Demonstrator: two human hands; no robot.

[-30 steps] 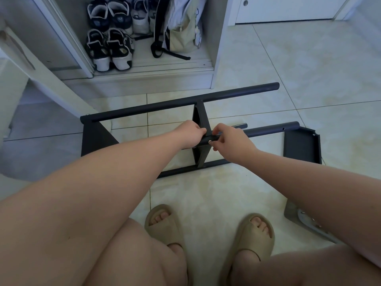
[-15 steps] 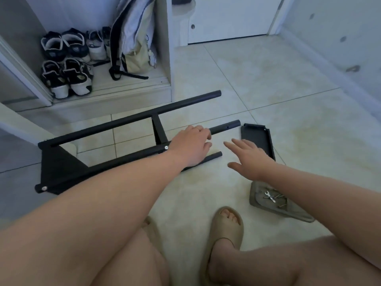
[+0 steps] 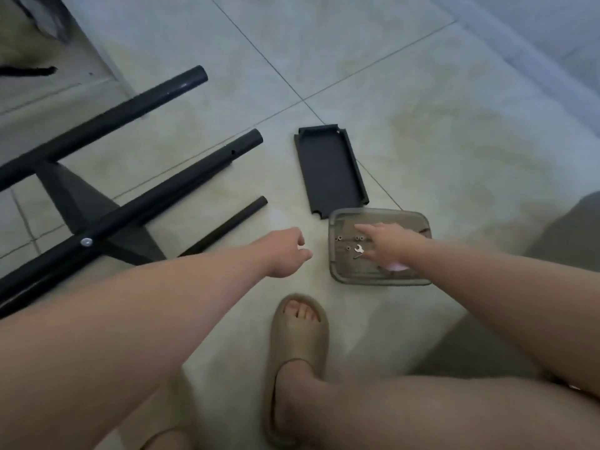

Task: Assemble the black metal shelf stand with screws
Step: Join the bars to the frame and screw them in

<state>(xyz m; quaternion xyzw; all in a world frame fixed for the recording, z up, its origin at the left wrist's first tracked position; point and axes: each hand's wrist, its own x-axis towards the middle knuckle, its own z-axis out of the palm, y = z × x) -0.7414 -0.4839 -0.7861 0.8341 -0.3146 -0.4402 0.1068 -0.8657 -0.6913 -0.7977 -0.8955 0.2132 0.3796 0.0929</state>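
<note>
1. The right hand (image 3: 389, 246) reaches with straight fingers into the grey tray (image 3: 406, 218), above the screws (image 3: 357, 238) and a small wrench (image 3: 358, 250). It holds nothing.
2. The left hand (image 3: 287, 254) hovers beside the tray with its fingers loosely curled, and nothing is visible in it.
3. A black shelf plate (image 3: 328, 170) lies flat just behind the tray.
4. The black frame (image 3: 181, 182) lies on the floor at the left, apart from both hands.

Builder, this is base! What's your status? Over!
Left grip loose, clear of stand. Right grip open over screws in tray. Nothing blocking.
</note>
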